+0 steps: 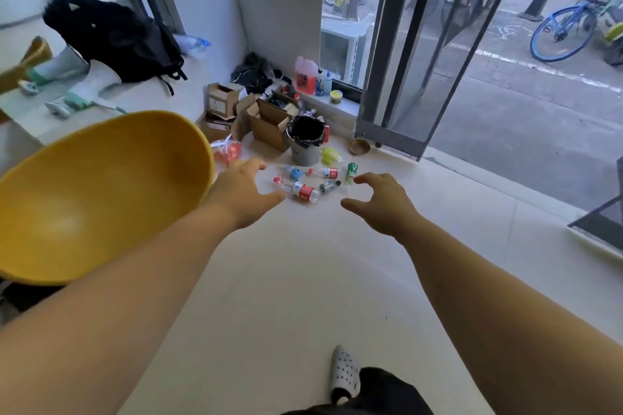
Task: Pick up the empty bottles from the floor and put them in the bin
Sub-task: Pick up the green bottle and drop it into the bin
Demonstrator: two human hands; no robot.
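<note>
— Floor [303,280] first: pale and bare through the middle of the frame, with the litter gathered just above centre. What step is this?

— The reach, I'd judge. Nothing is lifted yet. Both arms stretch forward; the left hand [244,190] and right hand [382,200] hang in front of the scatter, fingers [362,177] spread and curled, holding nothing.

— And the bin [305,145]?

— Upright, black liner, mouth showing, just above the bottles and beside the cardboard boxes [266,121]. A short carry.

— Which bottle is nearest?

— The clear bottle with the red label [301,191], lying flat, just right of the left thumb in the frame. Its long axis runs diagonally, red cap toward the upper left, base toward the lower right.

— Others?

— A second red-label bottle [325,172] lies roughly across the frame, cap left. The green can [352,172] looks upright; a yellow bottle [332,155] rests against the bin's foot.

— Next move?

— Probably stepping closer, stooping, and closing the fingers across a bottle's middle, square to its length.
</note>
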